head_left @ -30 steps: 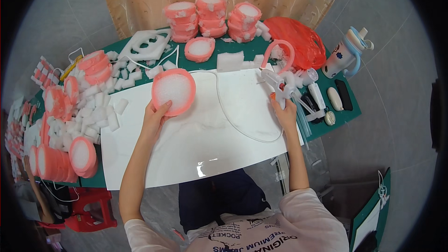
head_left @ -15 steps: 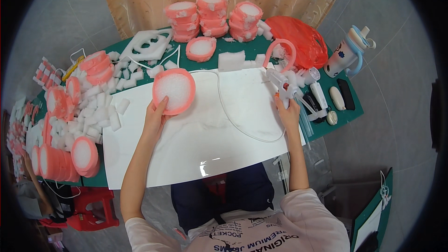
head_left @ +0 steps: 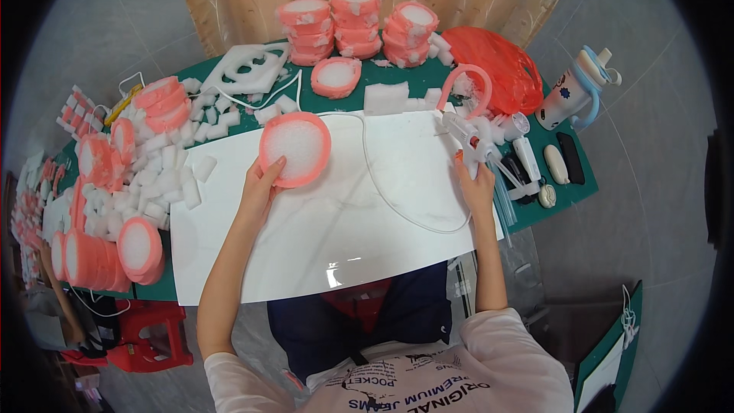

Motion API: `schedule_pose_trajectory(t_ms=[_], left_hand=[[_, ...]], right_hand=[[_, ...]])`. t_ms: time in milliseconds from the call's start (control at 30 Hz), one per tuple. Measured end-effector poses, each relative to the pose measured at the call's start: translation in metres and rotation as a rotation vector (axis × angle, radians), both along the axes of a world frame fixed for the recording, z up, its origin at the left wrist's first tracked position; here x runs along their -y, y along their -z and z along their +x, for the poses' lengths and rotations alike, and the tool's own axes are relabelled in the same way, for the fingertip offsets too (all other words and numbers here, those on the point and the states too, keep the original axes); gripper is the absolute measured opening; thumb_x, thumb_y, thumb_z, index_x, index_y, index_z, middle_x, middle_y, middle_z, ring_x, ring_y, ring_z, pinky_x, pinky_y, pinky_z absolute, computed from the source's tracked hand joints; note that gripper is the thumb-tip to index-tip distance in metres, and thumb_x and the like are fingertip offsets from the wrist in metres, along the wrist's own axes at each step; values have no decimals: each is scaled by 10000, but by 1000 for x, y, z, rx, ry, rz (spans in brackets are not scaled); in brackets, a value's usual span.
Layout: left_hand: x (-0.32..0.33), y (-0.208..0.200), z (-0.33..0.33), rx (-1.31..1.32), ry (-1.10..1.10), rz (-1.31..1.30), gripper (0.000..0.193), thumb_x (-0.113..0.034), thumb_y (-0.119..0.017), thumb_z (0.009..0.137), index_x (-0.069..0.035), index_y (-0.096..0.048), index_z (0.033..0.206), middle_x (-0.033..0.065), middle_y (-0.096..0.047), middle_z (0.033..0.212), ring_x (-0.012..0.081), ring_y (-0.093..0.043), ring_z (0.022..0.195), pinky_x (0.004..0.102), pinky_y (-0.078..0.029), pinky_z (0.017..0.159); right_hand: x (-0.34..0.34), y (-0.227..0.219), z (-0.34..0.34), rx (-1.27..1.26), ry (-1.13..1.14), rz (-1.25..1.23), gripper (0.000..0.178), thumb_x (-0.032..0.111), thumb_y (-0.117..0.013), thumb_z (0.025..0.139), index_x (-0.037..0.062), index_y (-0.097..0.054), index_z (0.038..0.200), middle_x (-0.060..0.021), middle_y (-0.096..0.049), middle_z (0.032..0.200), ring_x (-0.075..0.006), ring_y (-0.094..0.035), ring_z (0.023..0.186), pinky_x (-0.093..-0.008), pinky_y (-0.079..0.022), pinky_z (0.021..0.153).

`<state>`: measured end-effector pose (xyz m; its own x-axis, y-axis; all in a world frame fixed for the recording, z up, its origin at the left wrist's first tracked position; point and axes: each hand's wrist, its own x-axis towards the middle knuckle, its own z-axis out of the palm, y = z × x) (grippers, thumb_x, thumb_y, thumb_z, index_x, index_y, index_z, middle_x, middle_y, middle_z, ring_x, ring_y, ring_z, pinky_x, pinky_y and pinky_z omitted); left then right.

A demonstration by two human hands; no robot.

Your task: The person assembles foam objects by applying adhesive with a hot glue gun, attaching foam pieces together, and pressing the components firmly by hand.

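Observation:
My left hand [head_left: 261, 190] grips a round piece [head_left: 293, 150] by its near edge, a pink foam ring with white foam filling it. The thumb lies on the front face; the other fingers are mostly hidden behind. The piece is held tilted up over the white board [head_left: 321, 229]. At the board's right end my right hand [head_left: 478, 190] is closed around the handle of a white glue gun [head_left: 463, 131]. The gun's nozzle points up and to the left, apart from the round piece. A white cord [head_left: 382, 191] loops over the board.
Stacks of pink-and-white rounds [head_left: 356, 23] stand along the back. Loose white foam blocks [head_left: 157, 176] are heaped at left. A red plastic bag [head_left: 497, 69], an open pink foam strip [head_left: 480, 76] and a tumbler [head_left: 569, 92] sit back right. Red stool [head_left: 153, 336] below left.
The whole scene sits slightly farther right in the picture. Both hands keep their holds on the round piece and the glue gun, with little other movement.

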<state>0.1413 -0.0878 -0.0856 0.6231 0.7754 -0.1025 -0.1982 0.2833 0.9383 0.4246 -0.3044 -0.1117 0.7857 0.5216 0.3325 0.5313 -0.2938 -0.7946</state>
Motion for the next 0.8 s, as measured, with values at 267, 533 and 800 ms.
schedule_pose_trajectory(t_ms=[267, 533, 800], left_hand=[[0, 3, 1, 6, -20, 55, 416, -159, -547, 827, 10, -405, 1179, 96, -508, 1061, 138, -543, 913, 282, -482, 778], [-2, -1, 0, -81, 5, 10, 370, -192, -530, 833, 24, -444, 1120, 100, -560, 945, 154, -594, 792, 278, -518, 667], [1, 0, 2, -91, -5, 25, 349, -203, -540, 829, 23, -466, 1084, 92, -560, 922, 142, -591, 768, 264, -511, 644]], right_hand=[[0, 6, 6, -32, -37, 38, 278, 169, -601, 745, -9, -599, 959, -132, -631, 830, -209, -603, 724, -303, -443, 672], [2, -7, 0, -272, -113, 84, 206, 99, -569, 762, -25, -586, 925, -66, -620, 812, -95, -528, 662, -236, -421, 573], [3, -10, -8, -83, -131, 318, 162, 99, -553, 786, -16, -583, 897, -38, -604, 829, -69, -492, 640, -218, -389, 519]])
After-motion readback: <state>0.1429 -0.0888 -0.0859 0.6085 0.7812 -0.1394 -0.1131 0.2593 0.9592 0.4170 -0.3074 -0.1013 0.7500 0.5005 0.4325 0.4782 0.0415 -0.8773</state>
